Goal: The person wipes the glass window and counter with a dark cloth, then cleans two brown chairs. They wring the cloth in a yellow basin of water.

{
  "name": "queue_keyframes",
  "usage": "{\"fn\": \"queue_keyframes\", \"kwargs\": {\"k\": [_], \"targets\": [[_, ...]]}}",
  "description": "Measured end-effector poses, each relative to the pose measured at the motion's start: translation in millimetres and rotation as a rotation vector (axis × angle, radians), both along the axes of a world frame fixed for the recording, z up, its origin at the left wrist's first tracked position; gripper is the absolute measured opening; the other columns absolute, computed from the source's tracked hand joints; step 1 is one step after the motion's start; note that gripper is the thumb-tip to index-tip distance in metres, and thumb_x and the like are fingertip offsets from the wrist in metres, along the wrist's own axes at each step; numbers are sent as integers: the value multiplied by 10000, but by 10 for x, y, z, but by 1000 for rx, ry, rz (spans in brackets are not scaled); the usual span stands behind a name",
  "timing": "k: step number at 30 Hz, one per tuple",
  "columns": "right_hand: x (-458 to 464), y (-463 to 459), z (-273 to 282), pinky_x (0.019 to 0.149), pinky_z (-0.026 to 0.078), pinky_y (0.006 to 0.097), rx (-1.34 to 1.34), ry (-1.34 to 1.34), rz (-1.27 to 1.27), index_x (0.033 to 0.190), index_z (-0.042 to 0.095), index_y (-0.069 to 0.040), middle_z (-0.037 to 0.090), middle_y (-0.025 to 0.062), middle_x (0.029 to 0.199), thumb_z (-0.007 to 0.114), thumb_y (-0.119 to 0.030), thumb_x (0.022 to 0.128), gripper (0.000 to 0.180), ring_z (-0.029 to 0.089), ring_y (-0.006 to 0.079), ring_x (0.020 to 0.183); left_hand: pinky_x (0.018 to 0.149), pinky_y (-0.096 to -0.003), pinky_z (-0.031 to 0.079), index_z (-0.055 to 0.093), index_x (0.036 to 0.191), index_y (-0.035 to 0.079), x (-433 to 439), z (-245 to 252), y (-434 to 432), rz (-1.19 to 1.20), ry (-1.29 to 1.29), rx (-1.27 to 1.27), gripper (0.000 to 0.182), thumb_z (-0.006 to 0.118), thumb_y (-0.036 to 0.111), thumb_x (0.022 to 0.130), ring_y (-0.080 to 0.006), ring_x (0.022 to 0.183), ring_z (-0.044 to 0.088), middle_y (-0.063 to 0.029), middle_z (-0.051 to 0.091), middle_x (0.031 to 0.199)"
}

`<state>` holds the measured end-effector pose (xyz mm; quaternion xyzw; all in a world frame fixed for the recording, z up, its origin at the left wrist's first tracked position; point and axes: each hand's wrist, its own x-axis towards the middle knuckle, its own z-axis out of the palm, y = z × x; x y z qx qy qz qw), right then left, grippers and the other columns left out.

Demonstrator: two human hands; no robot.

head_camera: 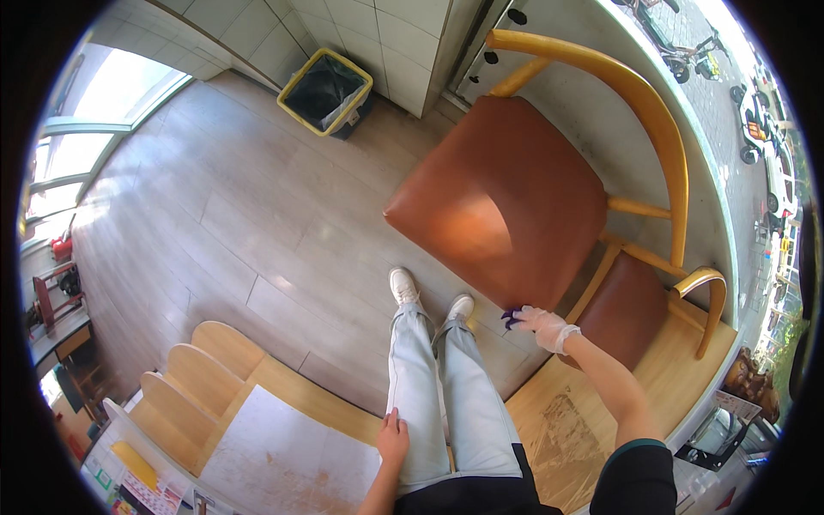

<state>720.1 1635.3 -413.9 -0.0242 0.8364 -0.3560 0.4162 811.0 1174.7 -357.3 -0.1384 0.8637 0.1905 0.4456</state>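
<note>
My right hand [546, 327], in a thin see-through glove, is at the front corner of a brown padded chair seat [502, 206]. A dark purple thing [512, 318], perhaps a cloth, shows at its fingertips; the fingers partly hide it. The seat belongs to a chair with a curved wooden backrest [644, 109]. My left hand [393, 439] is bare and rests near my left thigh, its fingers close together, with nothing seen in it; its palm is hidden.
A yellow-rimmed bin [358, 64] with a liner stands by the tiled wall. A second brown-seated chair [627, 309] is beside the first. Lower left is a wooden unit with rounded dividers [203, 376] and a stained white sheet [290, 457]. A worn wooden surface [579, 438] lies lower right.
</note>
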Motion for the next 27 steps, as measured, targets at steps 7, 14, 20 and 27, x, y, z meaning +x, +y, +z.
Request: {"fn": "queue_keyframes", "kwargs": {"k": [7, 14, 20, 27], "targets": [[-1329, -127, 483, 1029, 442, 340, -1036, -175, -1212, 1385, 491, -19, 514, 146, 1386, 373, 48, 732, 667, 536, 222, 1238, 940, -423, 470, 559, 1316, 94, -15, -31, 38, -38, 30, -17, 431, 513, 258, 921, -345, 1113, 588, -145, 594, 1274], [-1708, -590, -28, 1110, 310, 401, 280, 381, -1374, 1441, 439, -146, 362, 147, 1506, 545, -91, 883, 571, 355, 329, 1355, 942, -452, 470, 559, 1326, 94, -241, 34, 78, -59, -8, 20, 444, 507, 266, 920, -397, 1115, 581, -227, 559, 1297], [-2160, -840, -526, 1134, 235, 524, 683, 533, -642, 1514, 289, -237, 205, 179, 1564, 572, -492, 894, 728, 203, 435, 1411, 933, -453, 471, 555, 1332, 113, -360, 17, 15, -83, -65, -15, 439, 506, 267, 923, -385, 1109, 583, -191, 559, 1309], [-1995, -1455, -1035, 1211, 149, 334, 1094, 609, 100, 1520, 229, -80, 223, 92, 1586, 308, -199, 1010, 529, 187, 210, 1467, 925, -460, 474, 555, 1329, 113, -487, -34, 57, -170, -35, -50, 434, 503, 267, 926, -390, 1143, 556, -186, 556, 1312]]}}
